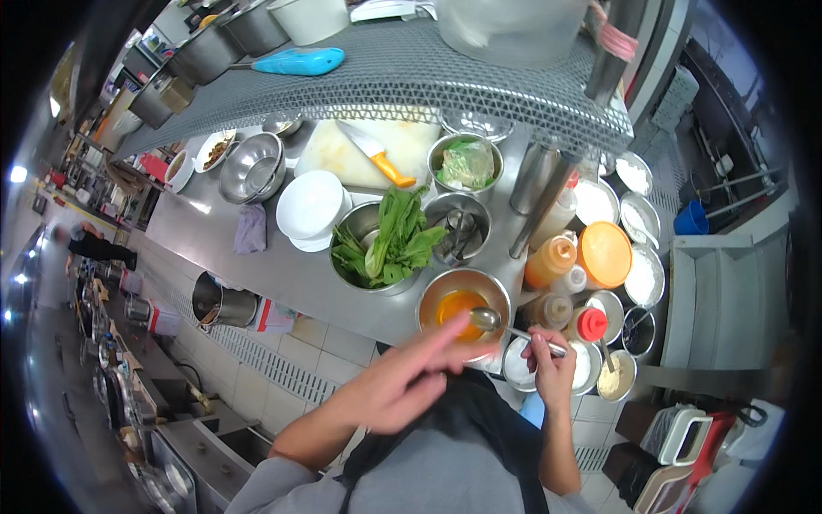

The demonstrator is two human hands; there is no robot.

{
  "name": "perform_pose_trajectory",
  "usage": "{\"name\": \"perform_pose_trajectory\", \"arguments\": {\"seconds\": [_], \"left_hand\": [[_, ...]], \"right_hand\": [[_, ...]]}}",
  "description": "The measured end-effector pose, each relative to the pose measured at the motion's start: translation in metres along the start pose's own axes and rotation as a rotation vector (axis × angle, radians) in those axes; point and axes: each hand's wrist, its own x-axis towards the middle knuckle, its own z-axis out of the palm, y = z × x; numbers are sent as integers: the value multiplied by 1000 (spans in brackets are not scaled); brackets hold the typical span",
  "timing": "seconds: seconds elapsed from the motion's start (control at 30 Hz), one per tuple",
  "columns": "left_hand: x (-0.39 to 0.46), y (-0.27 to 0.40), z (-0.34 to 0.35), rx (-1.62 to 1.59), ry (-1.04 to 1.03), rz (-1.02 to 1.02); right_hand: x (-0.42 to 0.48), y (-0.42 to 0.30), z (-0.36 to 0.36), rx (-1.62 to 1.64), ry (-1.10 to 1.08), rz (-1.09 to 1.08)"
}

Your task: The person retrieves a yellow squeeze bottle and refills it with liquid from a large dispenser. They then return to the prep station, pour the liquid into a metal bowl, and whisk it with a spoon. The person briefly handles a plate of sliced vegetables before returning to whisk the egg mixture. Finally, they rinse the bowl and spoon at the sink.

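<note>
My right hand point(553, 367) grips the handle of a metal spoon point(486, 319), its bowl reaching over a steel mixing bowl point(443, 284). Inside that bowl lies an orange-yellow liquid point(457, 304) that looks like egg. My left hand point(411, 379), blurred, hovers above the near rim with fingers apart and nothing in it. Just beyond stands a steel pot point(340, 273) of leafy green vegetables point(401, 238). Beside it sits another steel pot point(480, 215) with metal utensils inside. White tubs of powder point(519, 366) lie beneath my right hand.
A wire-mesh shelf point(385, 70) overhangs the counter's back. A knife point(385, 164) rests on a cutting board point(321, 154). White bowls point(309, 204) are stacked to the left. Squeeze bottles point(551, 260) and an orange-lidded container point(605, 254) crowd the right. Another person point(96, 244) stands far left.
</note>
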Motion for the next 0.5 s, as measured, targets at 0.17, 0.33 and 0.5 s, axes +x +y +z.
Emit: {"name": "perform_pose_trajectory", "arguments": {"seconds": [0.17,0.33,0.5], "left_hand": [[-20,78,-13,-603,-671,136],[-12,88,-23,-589,-523,352],[-38,44,-25,-345,225,636]], "right_hand": [[-2,7,9,-107,-21,38],[-1,5,11,-113,-14,-17],[-4,13,9,-365,-48,-318]]}}
